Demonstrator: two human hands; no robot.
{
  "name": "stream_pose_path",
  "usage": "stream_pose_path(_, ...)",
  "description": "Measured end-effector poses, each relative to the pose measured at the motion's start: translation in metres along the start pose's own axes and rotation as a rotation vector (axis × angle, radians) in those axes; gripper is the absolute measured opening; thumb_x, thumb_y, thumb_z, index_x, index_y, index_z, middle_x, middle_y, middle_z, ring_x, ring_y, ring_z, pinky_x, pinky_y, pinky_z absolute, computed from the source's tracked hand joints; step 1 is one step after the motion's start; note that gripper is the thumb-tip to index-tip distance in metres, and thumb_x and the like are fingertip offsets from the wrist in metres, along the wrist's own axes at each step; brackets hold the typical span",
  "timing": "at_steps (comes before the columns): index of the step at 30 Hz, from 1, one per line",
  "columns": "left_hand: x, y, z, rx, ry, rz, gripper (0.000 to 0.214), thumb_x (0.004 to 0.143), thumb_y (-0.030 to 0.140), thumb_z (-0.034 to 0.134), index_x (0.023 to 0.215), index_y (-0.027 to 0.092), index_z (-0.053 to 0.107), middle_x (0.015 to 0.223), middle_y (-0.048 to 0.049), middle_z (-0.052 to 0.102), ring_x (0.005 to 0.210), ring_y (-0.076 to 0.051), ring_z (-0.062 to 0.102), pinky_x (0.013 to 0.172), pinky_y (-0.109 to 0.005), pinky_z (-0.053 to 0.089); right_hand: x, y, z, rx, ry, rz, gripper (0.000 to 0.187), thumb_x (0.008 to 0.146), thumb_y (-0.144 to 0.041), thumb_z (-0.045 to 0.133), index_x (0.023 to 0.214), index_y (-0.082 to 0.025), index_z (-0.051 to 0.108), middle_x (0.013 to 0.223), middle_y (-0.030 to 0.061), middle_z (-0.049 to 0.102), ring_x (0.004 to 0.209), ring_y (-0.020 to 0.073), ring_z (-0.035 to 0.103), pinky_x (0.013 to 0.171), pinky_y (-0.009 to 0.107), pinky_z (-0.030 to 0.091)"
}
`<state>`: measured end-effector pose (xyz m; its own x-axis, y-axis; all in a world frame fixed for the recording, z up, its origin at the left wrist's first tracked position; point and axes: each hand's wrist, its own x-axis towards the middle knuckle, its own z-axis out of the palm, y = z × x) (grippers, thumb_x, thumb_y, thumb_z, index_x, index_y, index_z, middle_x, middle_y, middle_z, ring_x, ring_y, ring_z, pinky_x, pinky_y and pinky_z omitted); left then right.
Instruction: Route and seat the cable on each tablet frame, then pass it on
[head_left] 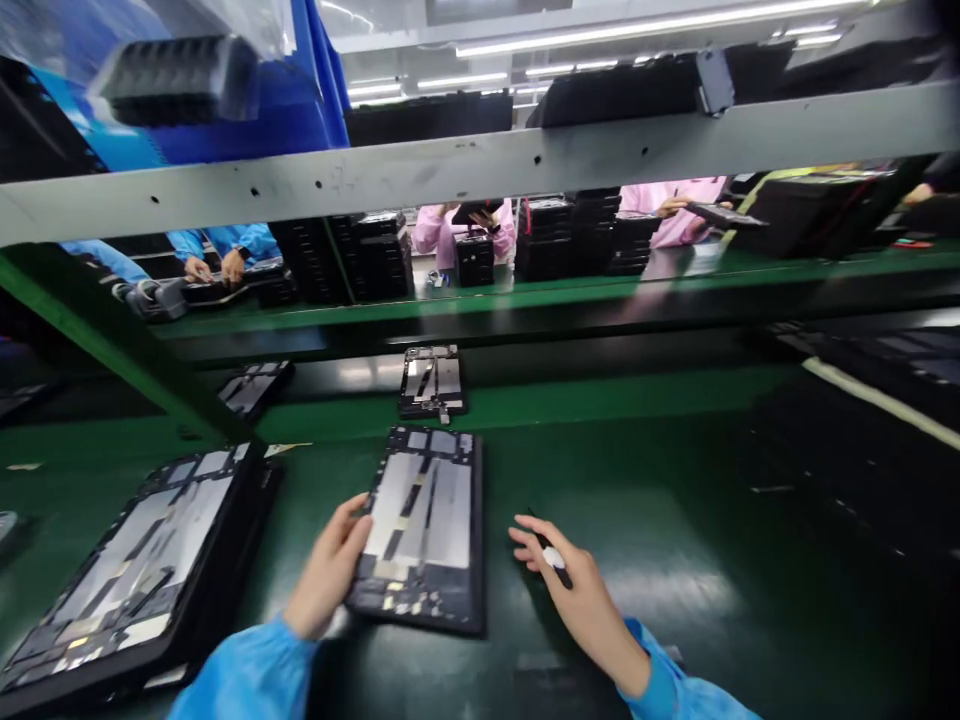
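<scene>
Fingers [351, 528] of the left hand [330, 570] together, gripping the left edge of an opened tablet housing [424, 530]; fingers [534, 545] of the right hand [585, 600] curled around a black pen-like tool [553, 560]. Housing toward the near edge of the green desk [637, 480], a second open tablet [131, 570] at the left, a third [431, 382] farther back.

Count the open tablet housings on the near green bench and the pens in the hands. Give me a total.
Open tablet housings: 4
Pen: 1
Total: 5
</scene>
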<state>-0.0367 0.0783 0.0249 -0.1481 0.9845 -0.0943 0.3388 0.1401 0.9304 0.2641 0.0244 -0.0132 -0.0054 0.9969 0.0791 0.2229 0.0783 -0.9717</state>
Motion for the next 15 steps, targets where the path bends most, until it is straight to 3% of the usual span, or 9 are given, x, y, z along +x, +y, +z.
stream_pose_path(2, 0.008, -0.007, 0.046, -0.079, -0.093, -0.014, 0.073, 0.078, 0.061, 0.057, 0.131, 0.011, 0.050, 0.085, -0.0047, 0.066, 0.076, -0.020, 0.065, 0.067, -0.031, 0.052, -0.004, -0.005, -0.009, -0.111, -0.046, 0.018, 0.040, 0.088, -0.038, 0.062, 0.125, -0.024, 0.060, 0.121, 0.0105, 0.071, 0.112, 0.0268, 0.067, 0.095, 0.041, 0.054)
stream_pose_path(5, 0.019, -0.011, 0.073, -0.078, -0.188, 0.049, 0.071, 0.082, 0.058, 0.051, 0.136, 0.012, 0.045, 0.096, -0.0076, 0.065, 0.084, -0.021, 0.064, 0.076, -0.034, 0.052, -0.014, -0.007, -0.016, -0.277, -0.121, 0.071, 0.071, 0.068, -0.025, 0.080, 0.135, -0.027, 0.053, 0.135, 0.0085, 0.063, 0.125, 0.0298, 0.058, 0.105, 0.044, 0.046)
stream_pose_path(9, 0.019, -0.012, 0.058, 0.213, -0.288, 0.217, 0.056, 0.085, 0.050, 0.054, 0.130, 0.018, 0.057, 0.113, -0.0086, 0.059, 0.091, -0.020, 0.061, 0.090, -0.038, 0.049, -0.020, 0.001, -0.017, -0.300, -0.086, 0.132, 0.076, 0.069, -0.016, 0.074, 0.139, -0.026, 0.045, 0.134, 0.0090, 0.063, 0.126, 0.0279, 0.058, 0.105, 0.044, 0.046)
stream_pose_path(12, 0.005, -0.015, 0.038, 0.340, -0.391, 0.224, 0.057, 0.088, 0.048, 0.052, 0.136, 0.018, 0.053, 0.110, -0.0083, 0.057, 0.086, -0.018, 0.060, 0.084, -0.036, 0.052, -0.019, 0.005, -0.017, -0.280, -0.063, 0.144, 0.074, 0.072, -0.017, 0.070, 0.141, -0.026, 0.043, 0.133, 0.0100, 0.063, 0.126, 0.0278, 0.058, 0.103, 0.044, 0.047)
stream_pose_path(15, -0.018, -0.019, 0.031, 0.346, -0.517, 0.278, 0.065, 0.084, 0.041, 0.060, 0.144, 0.021, 0.043, 0.115, -0.0079, 0.056, 0.085, -0.017, 0.060, 0.077, -0.031, 0.054, -0.018, 0.004, -0.020, -0.272, -0.067, 0.134, 0.071, 0.075, -0.021, 0.068, 0.140, -0.026, 0.042, 0.134, 0.0104, 0.063, 0.127, 0.0285, 0.057, 0.102, 0.045, 0.049)
